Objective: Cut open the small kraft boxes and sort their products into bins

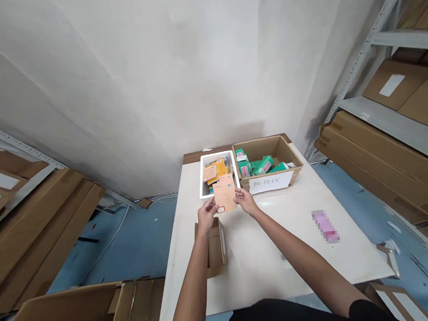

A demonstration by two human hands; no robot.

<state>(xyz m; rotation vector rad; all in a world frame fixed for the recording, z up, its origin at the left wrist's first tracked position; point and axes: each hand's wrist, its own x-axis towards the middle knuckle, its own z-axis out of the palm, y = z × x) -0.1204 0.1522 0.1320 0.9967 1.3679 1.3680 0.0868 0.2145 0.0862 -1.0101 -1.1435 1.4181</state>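
Note:
A flat peach-coloured packet [225, 195] with small print and a red outlined mark low on its front is held up between my hands. My left hand [206, 213] pinches its lower left edge, and my right hand [245, 201] grips its right edge. Just behind it stands a white foam bin [203, 184] of orange and peach packets, partly hidden by the held one. Below my left hand, a small open cardboard box [216, 245] sits on the white table [268, 265].
A cardboard box [294, 176] with a handwritten label holds several green-and-white packages [263, 165]. A pixelated pink item [325, 226] lies at the table's right. Shelves of cartons [387, 170] flank both sides. A large open carton [72, 302] stands at front left.

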